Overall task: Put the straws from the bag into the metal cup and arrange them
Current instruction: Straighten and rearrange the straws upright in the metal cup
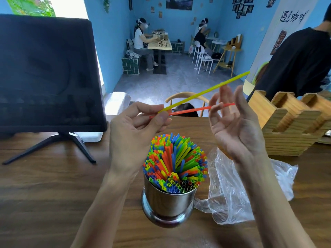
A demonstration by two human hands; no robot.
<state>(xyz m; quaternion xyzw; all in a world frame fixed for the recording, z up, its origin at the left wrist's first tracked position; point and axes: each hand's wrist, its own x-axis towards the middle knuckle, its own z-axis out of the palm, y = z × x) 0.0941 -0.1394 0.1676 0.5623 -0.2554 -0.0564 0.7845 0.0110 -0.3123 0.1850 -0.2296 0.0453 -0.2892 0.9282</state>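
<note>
Shiny metal, bright plastic, grained wood

The metal cup (168, 203) at lower centre is polished and reflective; its straws (176, 162) are smooth, coloured plastic. The bag (231, 190) is thin, clear, crinkled film. The table (44, 190) is dark varnished wood; the holder (290, 122) at right, pale bare timber.

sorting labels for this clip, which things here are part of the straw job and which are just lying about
Job: yellow straw, red straw, metal cup, plastic bag, left hand, right hand.

Lying about: monitor, wooden holder.
</note>
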